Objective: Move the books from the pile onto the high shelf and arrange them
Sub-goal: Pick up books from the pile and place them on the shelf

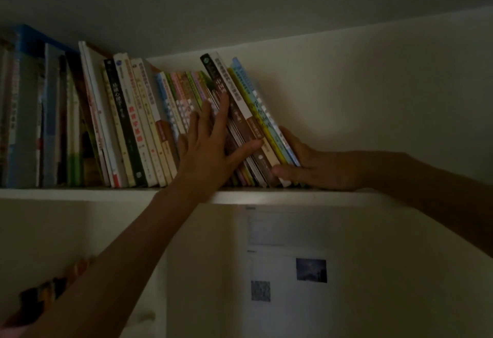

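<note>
Books (234, 113) stand leaning left on high shelf (80, 194) (dim light). Left hand (208, 148) fingers spread flat against spines; right hand (312, 167) grips the row's right end, thumb in front.

Person's arms and hands, head view, dim light.
Left hand (205, 148) and right hand (314, 167): both bare, with no gloves, rings or other wear that the low light lets one make out. Both forearms are uncovered along their whole visible length; no sleeve edge, watch or band shows on either. Fingers are slender with short nails. Finer surface detail cannot be made out in the darkness.
</note>
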Demonstrator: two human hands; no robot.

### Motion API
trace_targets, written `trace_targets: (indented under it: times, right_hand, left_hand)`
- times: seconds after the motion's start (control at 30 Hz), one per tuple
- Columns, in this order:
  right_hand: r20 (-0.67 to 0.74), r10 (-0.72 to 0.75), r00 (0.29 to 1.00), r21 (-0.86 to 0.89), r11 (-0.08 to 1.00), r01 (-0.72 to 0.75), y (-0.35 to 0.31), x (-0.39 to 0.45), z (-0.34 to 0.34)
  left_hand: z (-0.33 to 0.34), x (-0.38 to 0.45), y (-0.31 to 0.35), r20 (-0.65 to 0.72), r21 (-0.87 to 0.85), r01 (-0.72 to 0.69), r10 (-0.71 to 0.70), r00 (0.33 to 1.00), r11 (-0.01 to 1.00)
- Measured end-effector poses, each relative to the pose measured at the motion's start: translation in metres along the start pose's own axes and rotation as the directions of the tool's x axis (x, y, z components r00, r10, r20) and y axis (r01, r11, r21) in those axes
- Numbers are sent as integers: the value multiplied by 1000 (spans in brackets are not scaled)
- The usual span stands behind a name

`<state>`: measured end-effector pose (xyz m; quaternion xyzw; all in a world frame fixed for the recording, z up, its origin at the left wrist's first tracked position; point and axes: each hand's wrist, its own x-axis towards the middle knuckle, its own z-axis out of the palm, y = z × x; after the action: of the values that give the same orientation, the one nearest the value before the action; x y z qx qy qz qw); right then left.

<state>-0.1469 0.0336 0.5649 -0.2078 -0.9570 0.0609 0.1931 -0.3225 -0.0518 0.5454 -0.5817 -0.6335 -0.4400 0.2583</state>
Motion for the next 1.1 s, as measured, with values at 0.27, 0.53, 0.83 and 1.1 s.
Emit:
trace_targets:
  times: [0.27,0.53,0.83,1.1]
  right_hand:
    - [-594,66,802,-36,993,-109,-44,-90,7]
    - [-644,452,617,126,859,-497,11,-300,133]
    - [-44,999,10,291,22,-956,84,-573,285]
    - [129,959,-250,414,-282,-866,163,-735,307]
  left_hand:
    - [8,-60,52,-294,-243,-446,372,880,862]
    - [121,-213,118,153,-786,-216,521,840,579]
    - [304,-434,192,829,-550,294,468,306,782]
    - [392,-517,326,929,-329,480,370,11,813]
